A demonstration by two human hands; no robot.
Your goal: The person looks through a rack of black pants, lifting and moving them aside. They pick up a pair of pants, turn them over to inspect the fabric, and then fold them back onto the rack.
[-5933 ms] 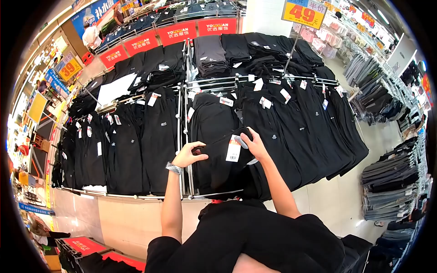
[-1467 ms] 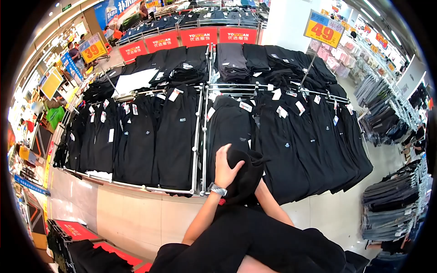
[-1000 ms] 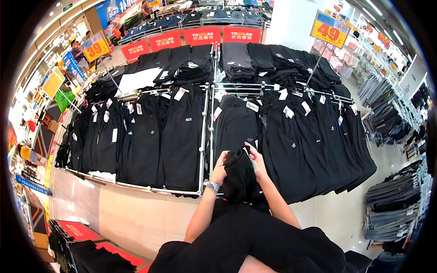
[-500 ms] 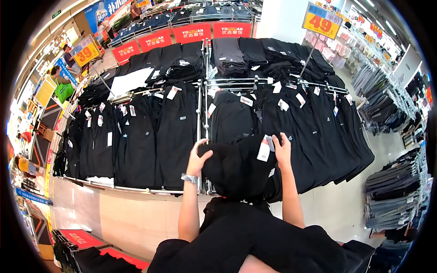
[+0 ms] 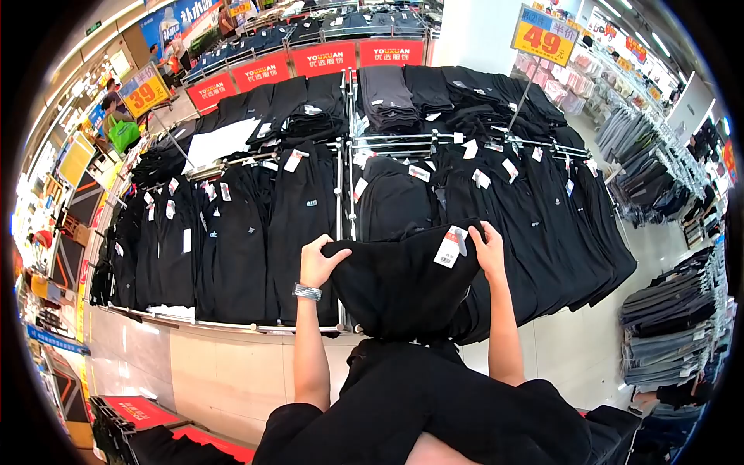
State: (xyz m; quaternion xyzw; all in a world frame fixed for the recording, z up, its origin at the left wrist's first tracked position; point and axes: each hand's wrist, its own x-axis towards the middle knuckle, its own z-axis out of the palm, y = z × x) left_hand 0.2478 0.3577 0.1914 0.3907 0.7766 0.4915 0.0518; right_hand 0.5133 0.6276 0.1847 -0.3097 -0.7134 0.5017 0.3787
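A pair of black trousers (image 5: 391, 291) hangs between my two hands, its upper edge stretched taut and level. My left hand (image 5: 318, 262) grips the left corner of that edge, thumb on the near side; a silver wristband (image 5: 307, 292) sits on this wrist. On the other side my right hand (image 5: 488, 249) pinches the right corner, beside a white and red price tag (image 5: 449, 247). The lower part of the trousers hangs down towards my body, where it merges with my black top (image 5: 434, 387). Behind it lie folded black trousers (image 5: 395, 201) on the rack.
Rows of tagged black trousers (image 5: 232, 248) hang over metal rails (image 5: 339, 194). Price signs (image 5: 544, 35) stand on poles. Red boards (image 5: 324, 59) line the back. More garments hang on racks at right (image 5: 670, 333). A person with a green bag (image 5: 124, 134) is far left.
My hands have moved apart, the left one outward to the left, pulling the upper edge of the trousers wider and straighter. The price tag has tilted.
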